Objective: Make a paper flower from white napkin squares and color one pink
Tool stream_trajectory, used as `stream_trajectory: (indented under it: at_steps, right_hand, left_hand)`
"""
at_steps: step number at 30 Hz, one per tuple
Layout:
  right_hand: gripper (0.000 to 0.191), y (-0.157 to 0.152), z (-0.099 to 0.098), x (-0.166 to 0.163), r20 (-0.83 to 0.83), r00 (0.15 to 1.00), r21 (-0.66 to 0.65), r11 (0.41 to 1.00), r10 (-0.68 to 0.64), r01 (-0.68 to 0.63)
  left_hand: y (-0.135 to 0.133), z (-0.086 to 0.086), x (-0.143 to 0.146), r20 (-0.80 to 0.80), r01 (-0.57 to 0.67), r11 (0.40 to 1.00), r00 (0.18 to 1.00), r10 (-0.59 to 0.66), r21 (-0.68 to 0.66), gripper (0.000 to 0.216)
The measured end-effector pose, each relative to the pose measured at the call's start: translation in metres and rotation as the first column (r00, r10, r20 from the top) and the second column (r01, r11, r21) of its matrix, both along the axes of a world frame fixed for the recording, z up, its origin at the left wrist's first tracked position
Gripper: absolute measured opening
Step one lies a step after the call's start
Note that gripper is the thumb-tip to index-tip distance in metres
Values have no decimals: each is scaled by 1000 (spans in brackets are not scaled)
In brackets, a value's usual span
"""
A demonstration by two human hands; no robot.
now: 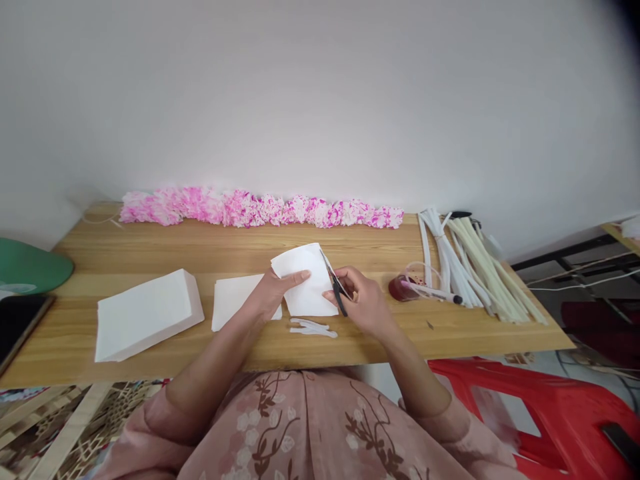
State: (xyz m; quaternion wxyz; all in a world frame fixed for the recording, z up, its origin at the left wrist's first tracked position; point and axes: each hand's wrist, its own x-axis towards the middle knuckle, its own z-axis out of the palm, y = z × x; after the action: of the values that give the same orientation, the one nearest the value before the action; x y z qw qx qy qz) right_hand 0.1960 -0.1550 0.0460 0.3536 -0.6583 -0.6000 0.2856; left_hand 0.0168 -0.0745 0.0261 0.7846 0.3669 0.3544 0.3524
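My left hand (277, 291) grips a small stack of white paper (307, 287), thumb on top, holding it tilted above the table. In my right hand (364, 300) is a pair of black-handled scissors (339, 293), its blades lying along the right edge of the paper. Whether the blades are parted is hard to make out. Below the paper, a few thin white strips (313, 327) lie on the wood. Another flat stack of white sheets (233, 303) is partly covered by my left hand and wrist.
A thick block of white paper (145, 313) lies at left, near a green container (30, 267) and a dark phone-like object (20, 327). Pink-white ruffled paper (250, 209) runs along the wall. At right are a jar of dark red liquid (400, 288) and bundled pale strips (457, 267).
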Motion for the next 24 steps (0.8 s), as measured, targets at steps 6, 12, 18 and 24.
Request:
stream_trajectory:
  at_steps: [6,12,18,24]
  right_hand:
    - [29,2,2,1,37,999,9,1000,-12,12]
    - [28,2,-1,1,-1,1000,9,1000,-8,8]
    - [25,1,-4,1,-44,999,-17,1000,-11,11]
    - [28,5,5,-2,-42,999,-27,1000,8,-9]
  left_hand:
    - [1,-1,0,-2,33,999,999,-33,7,49]
    - [1,-4,0,-7,14,1000,1000,-14,25,50]
    - [1,-7,0,-29,18,999,999,-17,37,47]
    - [2,-10,-1,-31,38,998,999,-37,58,45]
